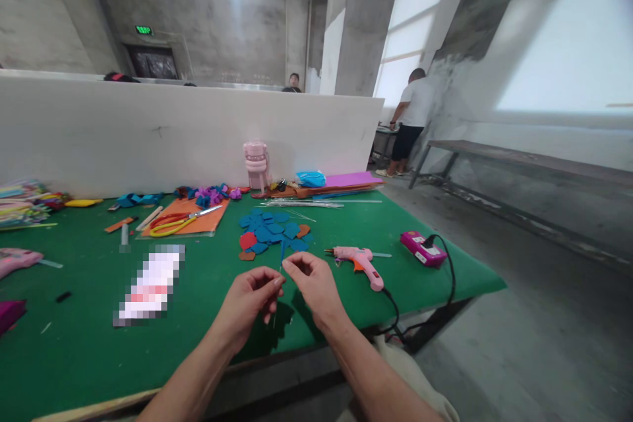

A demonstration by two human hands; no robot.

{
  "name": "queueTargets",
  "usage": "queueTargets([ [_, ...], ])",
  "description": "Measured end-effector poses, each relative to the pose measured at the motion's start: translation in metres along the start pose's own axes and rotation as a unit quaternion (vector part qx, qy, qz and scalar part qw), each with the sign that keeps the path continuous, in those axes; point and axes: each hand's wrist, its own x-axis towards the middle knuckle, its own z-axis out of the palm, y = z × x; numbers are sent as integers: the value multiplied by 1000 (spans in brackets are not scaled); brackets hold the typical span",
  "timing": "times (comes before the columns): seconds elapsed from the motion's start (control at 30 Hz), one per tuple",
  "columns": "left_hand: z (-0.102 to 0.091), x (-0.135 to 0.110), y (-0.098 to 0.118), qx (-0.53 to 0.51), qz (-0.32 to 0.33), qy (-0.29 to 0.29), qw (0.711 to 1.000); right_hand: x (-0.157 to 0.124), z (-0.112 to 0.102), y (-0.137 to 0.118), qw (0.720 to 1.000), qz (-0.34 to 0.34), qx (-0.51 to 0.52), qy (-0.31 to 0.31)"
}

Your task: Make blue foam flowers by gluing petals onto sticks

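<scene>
My left hand (pixel 254 293) pinches a thin wire between thumb and fingers, its lower end hanging below the fingertips. Right beside it, my right hand (pixel 314 282) is closed at the fingertips on a narrow blue strip (pixel 282 249) at the wire's upper end; whether it is folded or rolled is too small to tell. Just beyond the hands lies a loose pile of blue cut pieces (pixel 270 227), with a red piece (pixel 248 241) and a brown piece (pixel 246 255) at its edge. To the right, a pink glue gun (pixel 357 260) rests on its side.
Behind the pile lie several thin wires (pixel 306 204) and a pink bottle (pixel 256 168). Scissors (pixel 182 219) rest on an orange sheet (pixel 210 221). A magenta power box (pixel 422 250) with a black cable sits near the table's right edge. A person (pixel 410 115) stands far off.
</scene>
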Motion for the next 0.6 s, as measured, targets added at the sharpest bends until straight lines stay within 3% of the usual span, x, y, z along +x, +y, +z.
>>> queueTargets([
  [0.6,-2,1,0,-60,-18,-9,998,-2,0,-1,1000,0,14,-15],
])
